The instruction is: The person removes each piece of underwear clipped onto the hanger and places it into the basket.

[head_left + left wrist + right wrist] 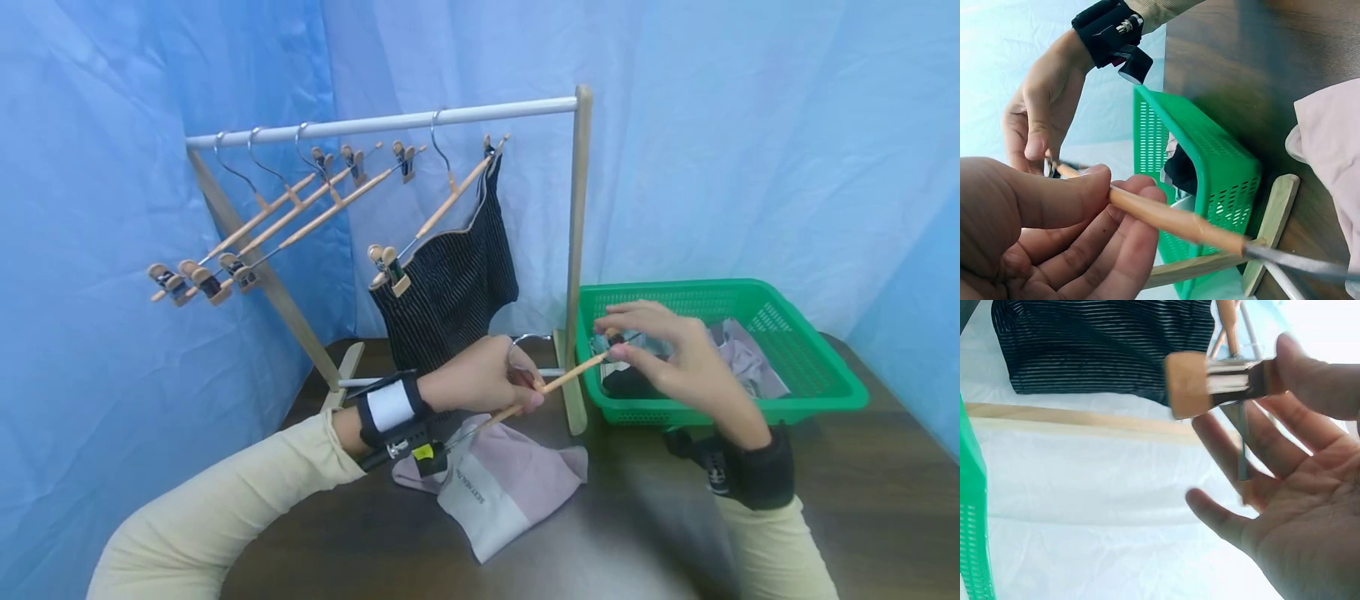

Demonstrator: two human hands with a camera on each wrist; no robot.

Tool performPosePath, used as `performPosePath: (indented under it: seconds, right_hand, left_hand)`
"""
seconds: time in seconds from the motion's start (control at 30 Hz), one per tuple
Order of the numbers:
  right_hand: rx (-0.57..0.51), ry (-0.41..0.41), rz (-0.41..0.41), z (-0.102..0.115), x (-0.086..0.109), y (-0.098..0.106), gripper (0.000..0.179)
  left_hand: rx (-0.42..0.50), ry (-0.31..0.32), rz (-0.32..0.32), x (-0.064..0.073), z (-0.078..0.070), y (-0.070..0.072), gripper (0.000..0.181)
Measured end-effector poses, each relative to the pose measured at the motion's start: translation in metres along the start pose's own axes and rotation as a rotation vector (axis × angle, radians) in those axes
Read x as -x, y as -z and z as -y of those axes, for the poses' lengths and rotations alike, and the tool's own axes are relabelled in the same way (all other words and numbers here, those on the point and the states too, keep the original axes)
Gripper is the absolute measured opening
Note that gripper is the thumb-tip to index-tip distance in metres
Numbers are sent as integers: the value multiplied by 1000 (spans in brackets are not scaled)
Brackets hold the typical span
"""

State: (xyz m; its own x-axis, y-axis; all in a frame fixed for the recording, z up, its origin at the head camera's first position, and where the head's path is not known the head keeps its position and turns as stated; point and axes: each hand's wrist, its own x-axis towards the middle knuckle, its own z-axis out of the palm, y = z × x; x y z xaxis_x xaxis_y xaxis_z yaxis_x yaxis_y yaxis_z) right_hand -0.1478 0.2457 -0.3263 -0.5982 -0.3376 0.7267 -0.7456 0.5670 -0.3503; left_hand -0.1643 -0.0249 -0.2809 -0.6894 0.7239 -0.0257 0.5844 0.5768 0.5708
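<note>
My left hand (487,375) pinches the wooden bar of a clip hanger (577,372) between thumb and fingers, holding it tilted above the table. At the hanger's right end, my right hand (678,354) pinches the wooden-padded clip (1188,384), thumb on one side and fingers behind; the little finger stands apart. Nothing is seen between the clip's pads. Below the hanger, a pink and white cloth garment (525,475) with dark lettering lies on the table. The hanger's other end is partly hidden by the left wrist strap.
Behind my left hand stands a rack with a white rail (510,108). Dark striped shorts (457,275) hang from one hanger, and 3 hangers without garments hang to the left. A green basket (817,400) at the right holds several cloth pieces. Blue curtains (750,150) surround the table.
</note>
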Motion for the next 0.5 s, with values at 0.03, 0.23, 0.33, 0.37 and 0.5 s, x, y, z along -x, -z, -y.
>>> performPosePath:
  seconds: [0.03,0.23,0.33,0.37,0.5]
  right_hand:
    - [0,3,-21,1,0,0,42]
    - [-18,66,-181,9,-1,2,56]
    - [-43,106,-236,16,-1,4,52]
    - [-54,117,-243,19,-1,5,47]
    - [-101,179,-242,34,2,8,43]
  left_hand:
    - [18,6,5,-1,-1,0,7]
    - [109,40,15,-7,-3,3,10]
    - [175,54,-3,-10,-1,6,12]
    - [198,58,-9,-11,0,7,12]
    - [303,77,-28,-17,3,10,14]
